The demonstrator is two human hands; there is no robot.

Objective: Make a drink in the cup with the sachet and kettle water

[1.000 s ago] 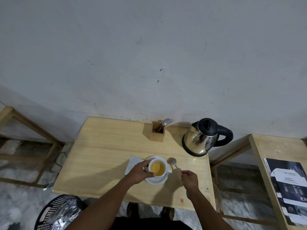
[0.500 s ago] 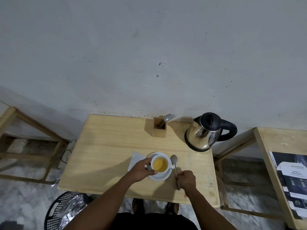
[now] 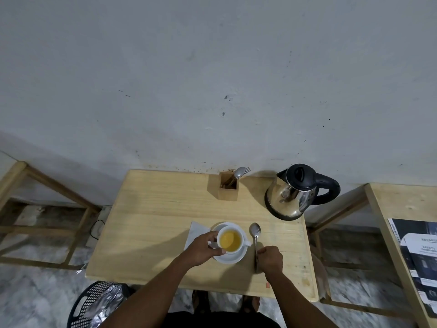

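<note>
A white cup (image 3: pixel 230 240) full of yellow-orange drink stands on a white saucer (image 3: pixel 233 256) near the front of the wooden table (image 3: pixel 153 221). My left hand (image 3: pixel 203 248) grips the cup's left side. A metal spoon (image 3: pixel 255 242) lies flat on the table just right of the saucer, bowl pointing away from me. My right hand (image 3: pixel 269 259) rests on the spoon's handle end with fingers curled over it. The steel kettle (image 3: pixel 293 192) with black lid and handle stands at the table's back right. No sachet is visible.
A white napkin (image 3: pixel 196 233) lies left of the saucer. A wooden cutlery holder (image 3: pixel 228 189) with a spoon and fork stands at the back. A black basket (image 3: pixel 94 304) with foil sits on the floor, front left. Another table (image 3: pixel 402 209) with printed sheets is on the right.
My right hand has lowered the spoon from beside the cup onto the table right of the saucer. My left hand has stayed on the cup.
</note>
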